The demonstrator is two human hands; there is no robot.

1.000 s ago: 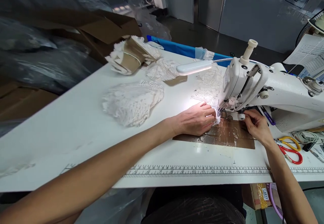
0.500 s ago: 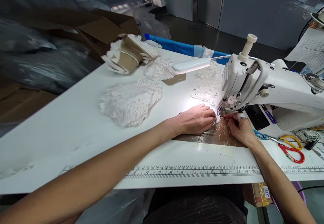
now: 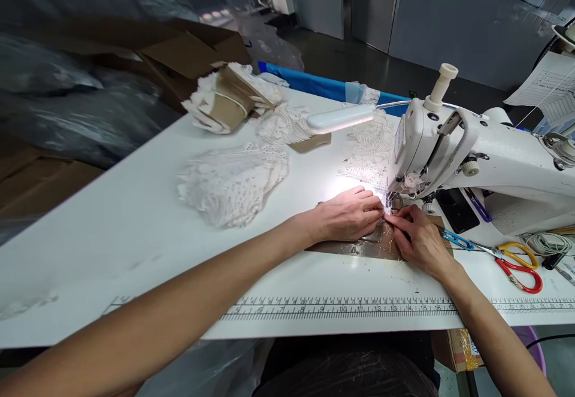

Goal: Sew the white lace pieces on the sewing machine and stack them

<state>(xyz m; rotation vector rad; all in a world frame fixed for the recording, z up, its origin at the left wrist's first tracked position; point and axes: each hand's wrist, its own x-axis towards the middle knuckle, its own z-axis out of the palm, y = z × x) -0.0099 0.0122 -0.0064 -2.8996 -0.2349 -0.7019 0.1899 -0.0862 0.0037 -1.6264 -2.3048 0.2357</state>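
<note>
My left hand (image 3: 353, 214) lies palm down beside the needle of a white sewing machine (image 3: 449, 145), its bent fingers closed on the edge of a strip of white lace (image 3: 368, 157). The lace runs back from the fingers over the table, under the lamp's glare. From the right, my right hand (image 3: 420, 238) meets it just in front of the presser foot, fingertips pinched at the lace's near end. Exactly what lies between those fingertips is mostly hidden. Beneath both hands is a brown, shiny plate (image 3: 350, 249) with thread scraps on it.
A lace pile (image 3: 233, 184) and a banded lace bundle (image 3: 229, 97) lie on the left of the white table (image 3: 112, 235). Right of my right hand are red-and-yellow-handled scissors (image 3: 518, 265), a blue-handled tool (image 3: 456, 238) and a black phone (image 3: 457, 210). A lamp (image 3: 341, 118) hangs over the lace.
My right hand has moved left and slightly toward me, from beside the presser foot to the fingertips of my left hand. The left hand has stayed nearly still.
</note>
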